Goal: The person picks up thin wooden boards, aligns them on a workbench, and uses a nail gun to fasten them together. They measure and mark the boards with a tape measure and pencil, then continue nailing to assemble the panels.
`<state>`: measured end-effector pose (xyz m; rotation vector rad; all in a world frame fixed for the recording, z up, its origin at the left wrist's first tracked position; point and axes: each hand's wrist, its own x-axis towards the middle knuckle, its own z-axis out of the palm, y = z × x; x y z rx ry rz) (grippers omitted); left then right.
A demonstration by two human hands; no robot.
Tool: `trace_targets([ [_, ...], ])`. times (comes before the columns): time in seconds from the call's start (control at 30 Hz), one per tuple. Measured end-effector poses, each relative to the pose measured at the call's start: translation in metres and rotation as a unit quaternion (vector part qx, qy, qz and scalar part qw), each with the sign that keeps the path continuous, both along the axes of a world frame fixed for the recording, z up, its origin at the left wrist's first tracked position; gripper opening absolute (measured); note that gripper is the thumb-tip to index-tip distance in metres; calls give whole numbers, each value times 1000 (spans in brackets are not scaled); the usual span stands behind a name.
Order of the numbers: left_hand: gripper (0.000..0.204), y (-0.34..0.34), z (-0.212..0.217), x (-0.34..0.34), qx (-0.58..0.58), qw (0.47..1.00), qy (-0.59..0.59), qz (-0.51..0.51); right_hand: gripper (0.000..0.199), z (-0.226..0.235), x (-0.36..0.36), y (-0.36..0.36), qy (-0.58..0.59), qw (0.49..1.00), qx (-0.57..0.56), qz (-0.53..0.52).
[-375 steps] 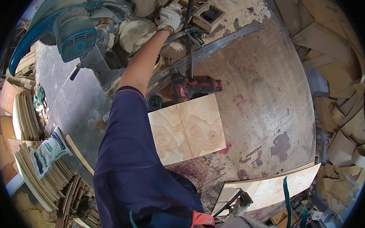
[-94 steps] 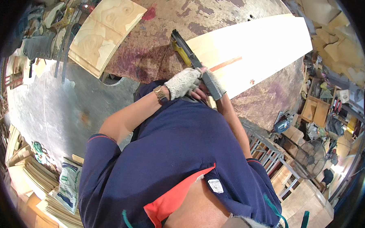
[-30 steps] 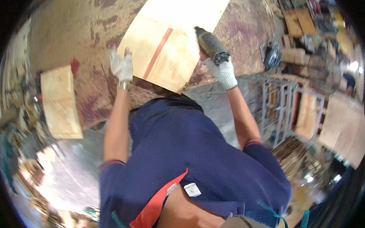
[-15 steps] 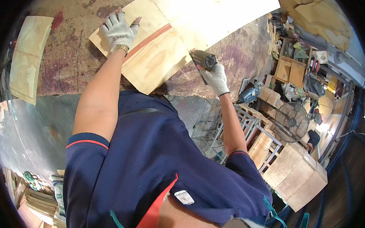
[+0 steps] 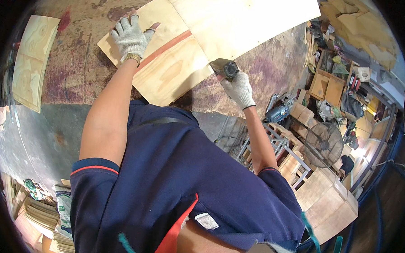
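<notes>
As it lies, plywood panel (image 5: 216, 30), long axis toward upper right

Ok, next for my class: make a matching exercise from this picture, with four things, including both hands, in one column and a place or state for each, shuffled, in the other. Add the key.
Things
1. Round dark wire fan
2. White-gloved left hand
3. Stack of pale rectangular plywood pieces
4. White-gloved right hand

Places or states
A. Wrapped around a dark handheld tool
B. On the left of the stained brown table
C. Off the table, at the picture's right
D. Spread on a large pale plywood panel

Pairs: 1-C, 2-D, 3-B, 4-A
</notes>
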<state>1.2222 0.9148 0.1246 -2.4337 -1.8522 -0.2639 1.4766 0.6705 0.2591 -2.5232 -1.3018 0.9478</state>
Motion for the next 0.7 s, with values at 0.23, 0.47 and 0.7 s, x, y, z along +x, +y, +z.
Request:
trace_targets([
  [0.23, 99, 1, 6, 1, -5, 1000, 14, 2, 39, -3, 3, 24, 43, 999, -28, -17],
  [0.47, 96, 0, 8, 0, -22, 1000, 10, 4, 39, -14, -6, 27, -9, 1000, -3, 2],
  [0.7, 96, 0, 7, 1, 2, 1000, -18, -1, 39, -9, -4, 38, 17, 1000, -11, -4],
])
